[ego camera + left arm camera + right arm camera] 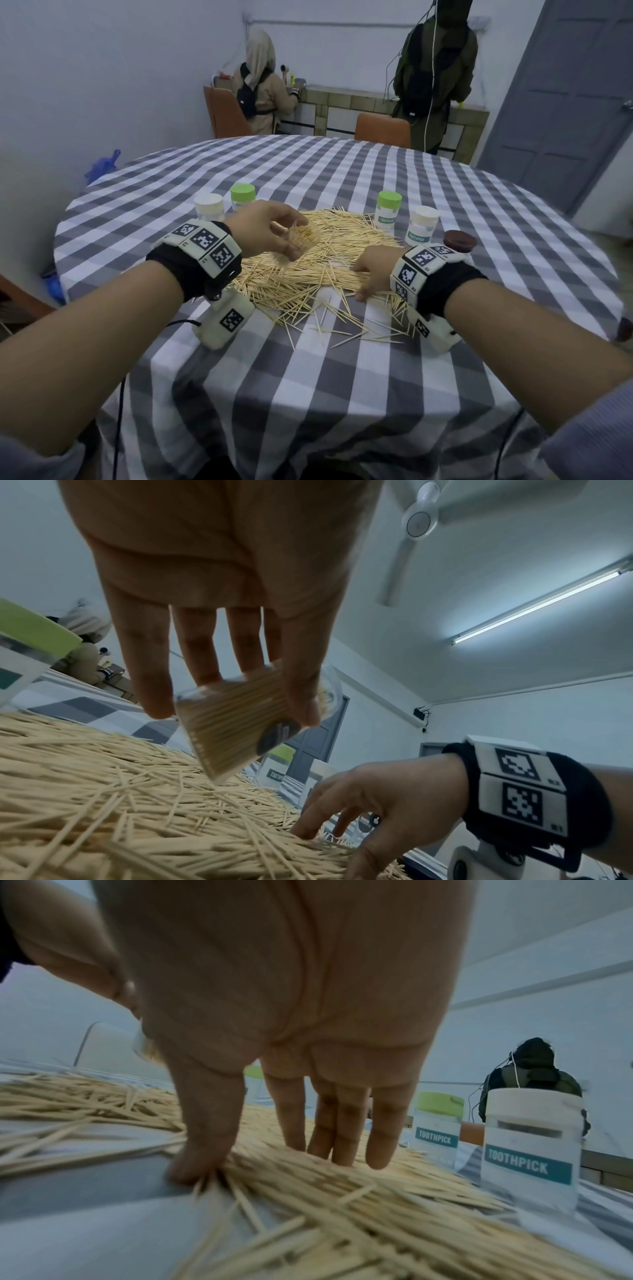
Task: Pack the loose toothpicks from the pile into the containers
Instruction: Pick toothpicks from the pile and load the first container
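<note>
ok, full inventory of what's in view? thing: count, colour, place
toothpick pile: one, pale wood, table centre
open container: one, clear, packed with toothpicks, held above the pile
green-lid containers: two, behind the pile
white-lid containers: two, behind the pile
brown lid: one, right of the pile
tablecloth: grey and white check
chairs: two, orange, far side
people: two, at the back counter
left hand: grips the open container
right hand: fingers pressed on the pile
</note>
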